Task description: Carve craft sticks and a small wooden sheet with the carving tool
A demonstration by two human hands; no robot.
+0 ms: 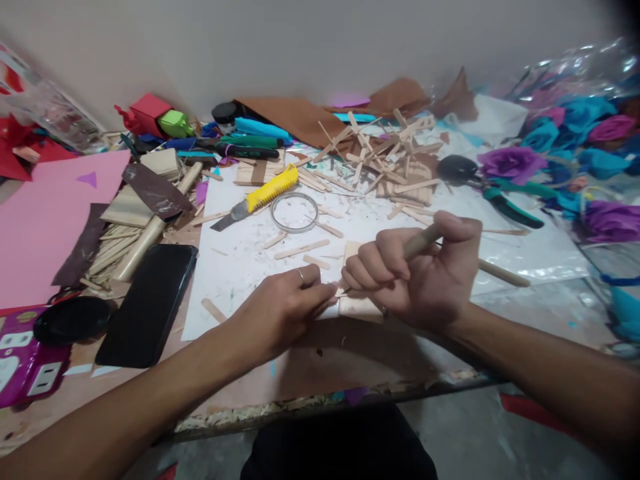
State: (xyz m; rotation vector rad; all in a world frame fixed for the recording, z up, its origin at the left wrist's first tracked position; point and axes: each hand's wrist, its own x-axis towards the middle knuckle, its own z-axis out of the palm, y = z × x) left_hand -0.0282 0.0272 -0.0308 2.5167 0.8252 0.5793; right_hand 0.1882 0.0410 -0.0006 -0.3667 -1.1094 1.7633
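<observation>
Tool [423,241], slim, olive-brown, rod-shaped, clenched in right hand [417,277]; left hand [285,303] fingers bunched near pale flat wooden piece [361,308], can't tell if gripping.

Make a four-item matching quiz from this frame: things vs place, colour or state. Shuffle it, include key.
Column 1
1. Utility knife
2. Phone
3. Right hand
4. Pink sheet

Column 2
A. Far left, with a small purple scrap on it
B. Closed around a slim olive-brown tool
C. Yellow handle, blade out, on the white paper
D. Black, lying just left of the white paper

Pairs: 1-C, 2-D, 3-B, 4-A
</observation>
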